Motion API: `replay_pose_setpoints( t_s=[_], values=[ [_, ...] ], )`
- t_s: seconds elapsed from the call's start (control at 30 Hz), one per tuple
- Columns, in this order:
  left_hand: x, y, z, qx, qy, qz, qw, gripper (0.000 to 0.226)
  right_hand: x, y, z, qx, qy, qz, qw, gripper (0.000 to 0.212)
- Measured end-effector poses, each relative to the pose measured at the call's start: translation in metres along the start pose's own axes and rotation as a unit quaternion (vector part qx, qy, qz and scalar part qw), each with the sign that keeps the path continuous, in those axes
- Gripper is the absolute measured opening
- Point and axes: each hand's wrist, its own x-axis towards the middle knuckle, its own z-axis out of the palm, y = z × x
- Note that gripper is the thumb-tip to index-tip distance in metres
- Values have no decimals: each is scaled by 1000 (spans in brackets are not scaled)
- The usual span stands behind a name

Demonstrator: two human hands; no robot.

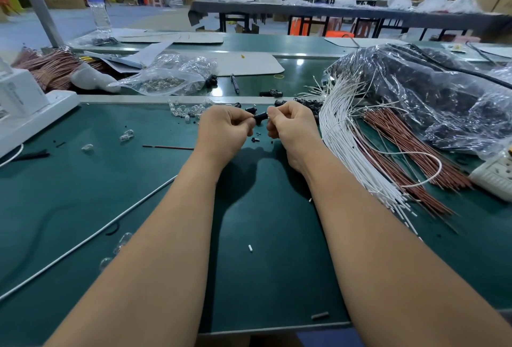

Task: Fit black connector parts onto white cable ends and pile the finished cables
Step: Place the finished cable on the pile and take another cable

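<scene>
Over the green mat, my left hand (225,128) and my right hand (291,125) meet at a small black connector part (260,117). My left fingers pinch its left end. My right fingers are curled against its right end, and a white cable (432,159) loops away to the right of that hand. Whether the cable end sits inside the connector is hidden by my fingers. A thick bundle of white cables (349,147) lies to the right. Loose black connector parts (307,104) lie just beyond my hands.
Brown wires (401,150) lie beside the white bundle under a clear plastic bag of black parts (432,92). Small clear bulbs (188,110) are scattered at left of my hands. A white power strip (496,175) sits at far right, a white box (19,97) at far left.
</scene>
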Motion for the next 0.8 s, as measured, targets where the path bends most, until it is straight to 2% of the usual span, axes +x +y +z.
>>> replay_pose_setpoints(
  t_s=[0.23, 0.33, 0.53, 0.7, 0.8],
  values=[
    [-2, 4, 4, -19, -14, -26, 999, 17, 1, -4, 3, 0, 32, 21, 999, 10],
    [-2, 4, 4, -17, -29, -34, 999, 15, 0, -3, 0, 17, 52, 1, 998, 10],
    [0, 2, 1, -19, -27, -49, 998, 14, -1, -4, -1, 7, 44, -35, 998, 15],
    [1, 0, -1, -24, -12, -61, 998, 15, 1, -7, -7, 94, 24, 11, 995, 13],
    [1, 0, -2, -31, -11, -59, 998, 16, 0, -7, -6, 88, 11, 13, 996, 11]
  ],
)
